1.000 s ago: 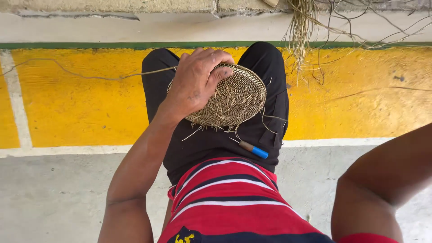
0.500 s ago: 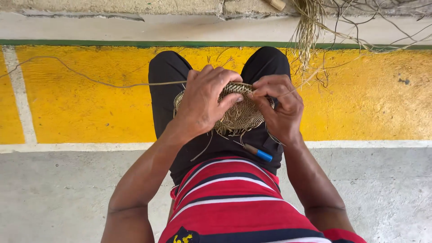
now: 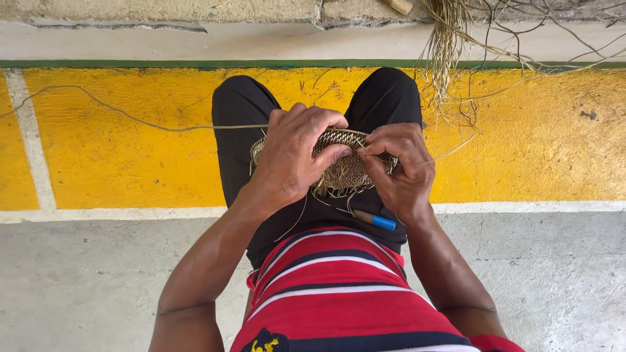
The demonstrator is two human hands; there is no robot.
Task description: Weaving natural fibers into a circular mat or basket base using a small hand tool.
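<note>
A long thin fibre strand [image 3: 130,118] trails from the far left across the yellow painted floor band [image 3: 130,156] toward the lap. The left hand [image 3: 297,153] is curled over a small round woven disc [image 3: 339,163] held above black-trousered knees, gripping its rim. Just right, the right hand [image 3: 401,169] pinches the disc's edge between thumb and fingertips. Below it, a blue-tipped tool [image 3: 375,220] rests on the lap. Dry fibres [image 3: 450,39] hang upper right.

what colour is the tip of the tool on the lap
Blue, on a brown handle: the tool in the head view.
</note>
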